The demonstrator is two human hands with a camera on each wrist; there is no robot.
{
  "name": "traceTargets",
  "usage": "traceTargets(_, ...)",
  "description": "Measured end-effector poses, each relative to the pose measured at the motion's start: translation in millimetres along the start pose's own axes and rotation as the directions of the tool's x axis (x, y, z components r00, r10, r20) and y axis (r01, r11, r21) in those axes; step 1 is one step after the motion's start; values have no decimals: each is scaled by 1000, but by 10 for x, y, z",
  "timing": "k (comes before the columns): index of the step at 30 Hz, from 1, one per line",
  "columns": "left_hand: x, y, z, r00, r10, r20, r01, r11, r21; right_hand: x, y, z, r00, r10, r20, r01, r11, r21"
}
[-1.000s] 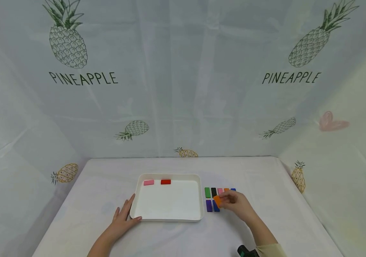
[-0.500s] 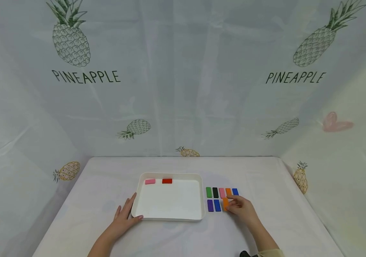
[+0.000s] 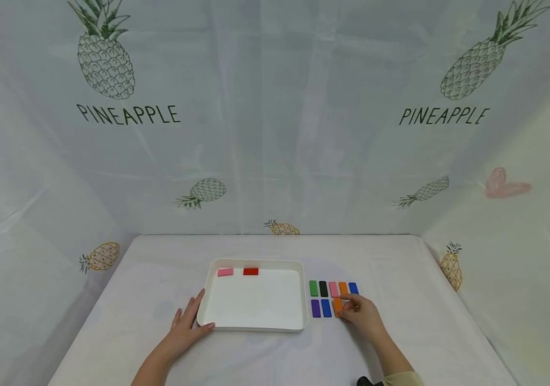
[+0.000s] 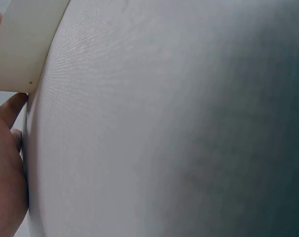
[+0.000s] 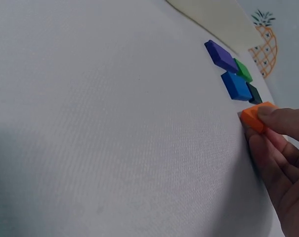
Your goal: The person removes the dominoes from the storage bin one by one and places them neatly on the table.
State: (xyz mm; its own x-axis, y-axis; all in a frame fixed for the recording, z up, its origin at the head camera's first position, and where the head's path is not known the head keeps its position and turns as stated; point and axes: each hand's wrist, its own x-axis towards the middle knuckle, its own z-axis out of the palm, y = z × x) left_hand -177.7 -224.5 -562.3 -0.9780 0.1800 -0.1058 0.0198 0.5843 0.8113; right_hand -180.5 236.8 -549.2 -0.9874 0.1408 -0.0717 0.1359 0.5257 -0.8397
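My right hand (image 3: 363, 317) pinches a small orange block (image 5: 253, 118) between thumb and fingers, at the right end of the near row. Directly left of it lie a blue block (image 3: 326, 308) and a purple block (image 3: 316, 309). Behind is a row of green (image 3: 313, 288), black (image 3: 323, 289), pink (image 3: 334, 289), orange (image 3: 343, 288) and blue (image 3: 354, 288) blocks, the last partly hidden by my fingers. My left hand (image 3: 183, 332) rests at the near left corner of the white tray (image 3: 255, 328), thumb at its front rim, fingers straight along its left side.
Inside the tray, along its back wall, lie a pink block (image 3: 225, 272) and a red block (image 3: 251, 272). A white cloth (image 3: 265, 359) covers the table. Hanging pineapple-print cloth (image 3: 275, 134) stands behind and at both sides.
The orange block, held tilted over the near blue block a second ago, has moved right and now stands straight in line at the row's end. My left hand stays at the tray.
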Motion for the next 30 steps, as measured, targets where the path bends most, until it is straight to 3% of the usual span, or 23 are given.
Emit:
traceTargets(10,5,-9,-9,1000,-13,9,13,1000,12,-10,-54,8,999,34,28,-31,996,-86)
traceTargets(30,-6,13,-10,1000,11,-12,-11,1000,4,20,-17,31,998,49,34,-47,996,-77)
